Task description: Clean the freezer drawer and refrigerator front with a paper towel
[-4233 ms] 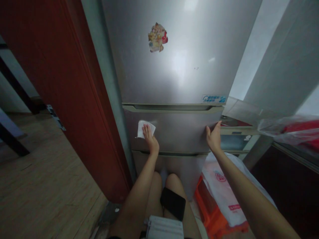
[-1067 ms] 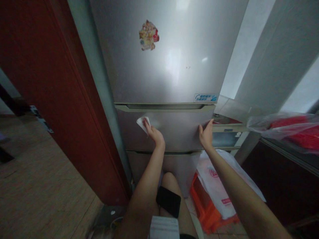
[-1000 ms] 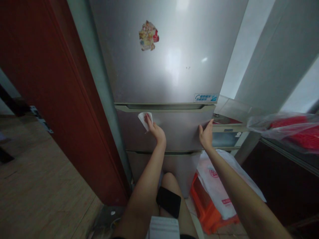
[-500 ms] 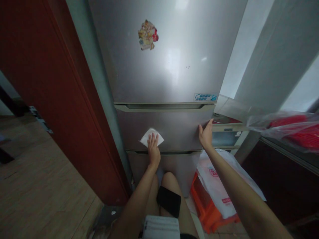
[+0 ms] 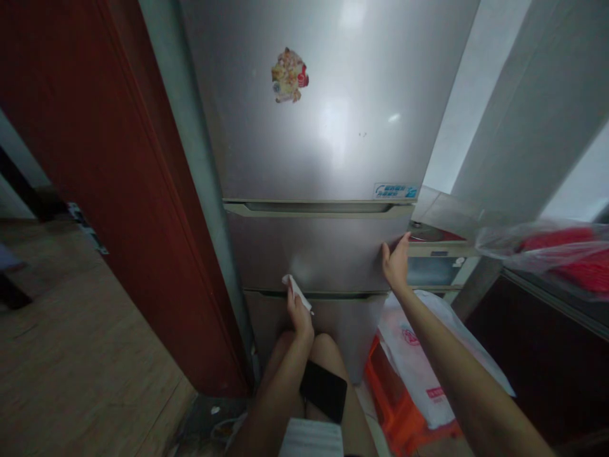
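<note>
My left hand (image 5: 299, 312) holds a folded white tissue (image 5: 299, 293) by the gap between the fridge's middle and bottom doors. The tissue is seen nearly edge-on, with the palm turned toward it. Against the right edge of the silver middle fridge door (image 5: 328, 251) rests my right hand (image 5: 396, 263), thumb and fingers spread apart; some of its fingers are hidden. A pale smear or reflection shows on the door above the tissue. All the fridge doors are closed.
A black phone (image 5: 324, 390) lies on my thighs. At right, a white plastic bag (image 5: 428, 343) covers an orange stool (image 5: 397, 412); clear plastic with something red (image 5: 561, 247) hangs above. A dark red door (image 5: 128, 190) stands at left. The upper fridge door carries a sticker (image 5: 289, 76).
My left hand has come down and back from the middle door, tipping the tissue from flat to edge-on. My right hand stays at the door's edge. The view has shifted slightly.
</note>
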Demonstrator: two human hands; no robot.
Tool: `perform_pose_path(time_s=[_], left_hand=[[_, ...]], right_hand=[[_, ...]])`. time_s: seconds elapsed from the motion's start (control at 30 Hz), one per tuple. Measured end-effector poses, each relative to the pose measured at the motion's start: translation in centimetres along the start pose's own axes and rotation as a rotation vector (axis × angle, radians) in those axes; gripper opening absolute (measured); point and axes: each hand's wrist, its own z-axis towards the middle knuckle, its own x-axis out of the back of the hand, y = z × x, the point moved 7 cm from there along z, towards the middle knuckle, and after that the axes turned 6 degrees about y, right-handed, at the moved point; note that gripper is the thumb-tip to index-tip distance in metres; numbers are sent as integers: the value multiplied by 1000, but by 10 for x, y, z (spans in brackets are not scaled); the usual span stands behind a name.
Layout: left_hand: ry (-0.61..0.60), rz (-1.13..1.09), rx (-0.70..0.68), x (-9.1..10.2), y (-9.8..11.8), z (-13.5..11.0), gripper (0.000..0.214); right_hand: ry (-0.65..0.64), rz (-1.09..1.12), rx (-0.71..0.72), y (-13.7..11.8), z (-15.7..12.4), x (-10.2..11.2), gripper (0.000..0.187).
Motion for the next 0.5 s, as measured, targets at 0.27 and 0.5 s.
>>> perform_pose_path(time_s=[0.27,0.5], left_hand=[[87,-58,-500,3,159,96,54],[-163,251,-766,-9,140,105,76]], right_hand=[[4,1,-20,0,0,-1,83],[0,-8,-21,1,0,-1,84]])
